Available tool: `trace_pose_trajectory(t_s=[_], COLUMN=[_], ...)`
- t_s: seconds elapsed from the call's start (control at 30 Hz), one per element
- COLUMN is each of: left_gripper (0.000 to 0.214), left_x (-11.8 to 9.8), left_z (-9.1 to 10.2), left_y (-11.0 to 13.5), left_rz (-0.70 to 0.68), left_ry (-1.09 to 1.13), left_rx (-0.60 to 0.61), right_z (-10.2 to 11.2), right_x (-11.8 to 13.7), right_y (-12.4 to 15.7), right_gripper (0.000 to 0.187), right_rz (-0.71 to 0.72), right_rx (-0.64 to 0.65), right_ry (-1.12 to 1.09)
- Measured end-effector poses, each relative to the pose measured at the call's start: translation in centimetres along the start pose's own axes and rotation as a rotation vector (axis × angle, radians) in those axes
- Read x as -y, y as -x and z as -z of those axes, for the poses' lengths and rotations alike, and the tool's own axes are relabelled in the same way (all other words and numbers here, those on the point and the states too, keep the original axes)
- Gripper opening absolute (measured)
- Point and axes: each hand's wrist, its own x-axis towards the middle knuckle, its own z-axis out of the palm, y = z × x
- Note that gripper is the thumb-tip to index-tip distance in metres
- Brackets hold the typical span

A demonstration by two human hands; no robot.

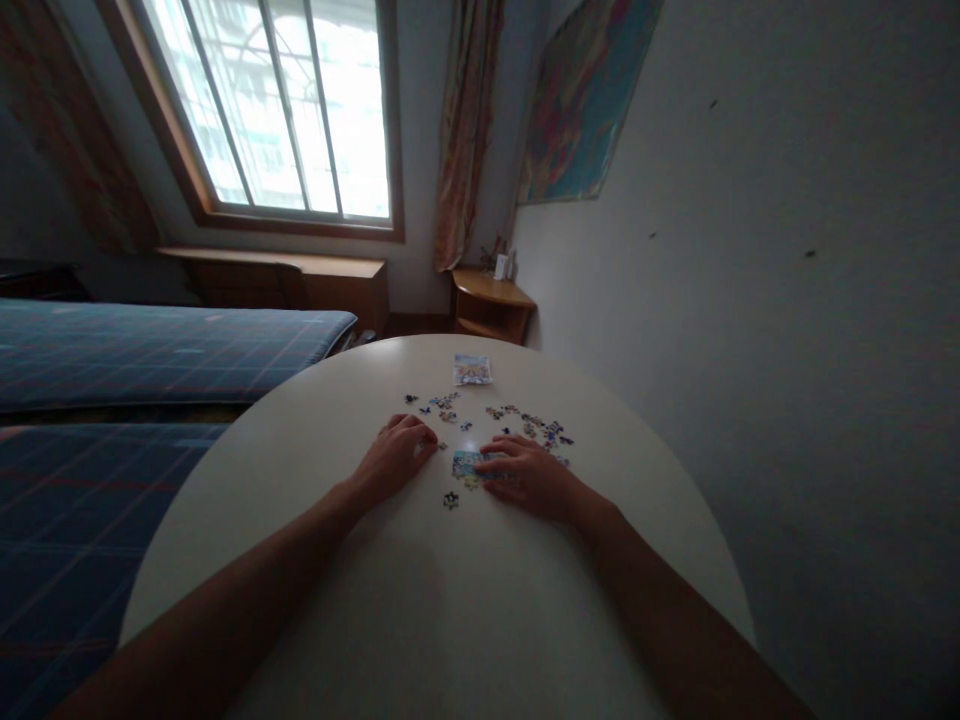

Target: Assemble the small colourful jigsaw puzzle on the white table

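Both my hands rest on a round white table point(420, 610). My left hand point(396, 457) lies knuckles up with its fingers curled under, close to loose jigsaw pieces point(444, 405); what is in it, if anything, is hidden. My right hand point(527, 476) lies flat with fingers stretched out, its fingertips on a small joined patch of puzzle point(466, 464). One small cluster of pieces point(450, 500) lies just in front of that patch. More loose pieces point(540, 428) are scattered beyond my right hand. A small picture card point(472, 369) lies farther back.
A wall runs close along the table's right side. A bed with a blue plaid cover point(150, 350) stands to the left. A wooden corner shelf point(491, 300) and a barred window point(285, 110) are at the back.
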Motion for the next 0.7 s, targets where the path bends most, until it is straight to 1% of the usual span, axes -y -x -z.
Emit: trace_pose_trajectory(t_s=[0.07, 0.2, 0.4, 0.7], left_gripper=[0.011, 0.01, 0.014, 0.01], left_x=[-0.05, -0.15, -0.03, -0.51], left_z=[-0.04, -0.06, -0.45, -0.28], left_y=[-0.02, 0.0, 0.05, -0.15], left_rz=[0.006, 0.0, 0.013, 0.02], left_ry=[0.001, 0.006, -0.001, -0.02], left_rx=[0.005, 0.011, -0.011, 0.02], right_z=[-0.24, -0.52, -0.6, -0.92], right_x=[-0.1, -0.21, -0.33, -0.53], right_y=[-0.04, -0.09, -0.14, -0.25], right_gripper=[0.025, 0.027, 0.029, 0.033], right_rz=[-0.009, -0.019, -0.039, -0.031], right_rx=[-0.015, -0.043, -0.038, -0.018], right_ry=[0.011, 0.025, 0.034, 0.044])
